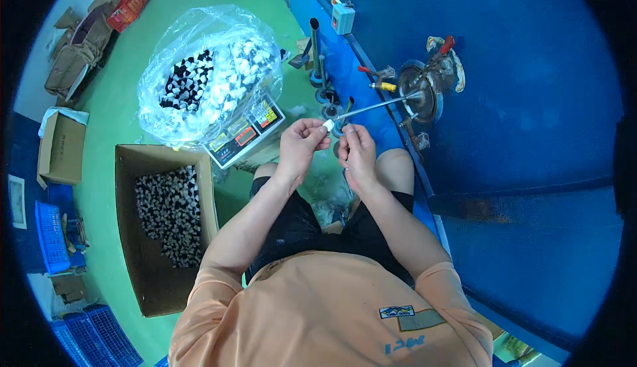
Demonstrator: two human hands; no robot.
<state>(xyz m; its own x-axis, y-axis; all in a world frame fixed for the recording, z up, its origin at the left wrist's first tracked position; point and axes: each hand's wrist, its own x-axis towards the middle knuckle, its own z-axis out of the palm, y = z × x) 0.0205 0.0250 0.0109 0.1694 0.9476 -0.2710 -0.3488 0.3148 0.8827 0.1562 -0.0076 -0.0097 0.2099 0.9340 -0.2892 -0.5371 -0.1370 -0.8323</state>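
My left hand (302, 148) pinches a small white piece (328, 125) between thumb and fingertips, at the near end of a thin metal rod (378, 107). The rod sticks out from a round metal fitting (421, 92) on the blue wall to the right. Close beside it, just below the rod, my right hand (358, 158) is closed with thumb and fingers together; what it holds, if anything, is hidden. To the left of my hands, a clear plastic bag (151, 85) holds many small black and white pieces. It rests on a digital scale (245, 136).
A cardboard box (126, 234) of small black-and-grey pieces stands at my left. Handled valves (385, 86) and a switch box (342, 19) project from the blue panel (531, 102). Pipes (316, 49) rise behind my hands. Blue crates (52, 238) line the far left.
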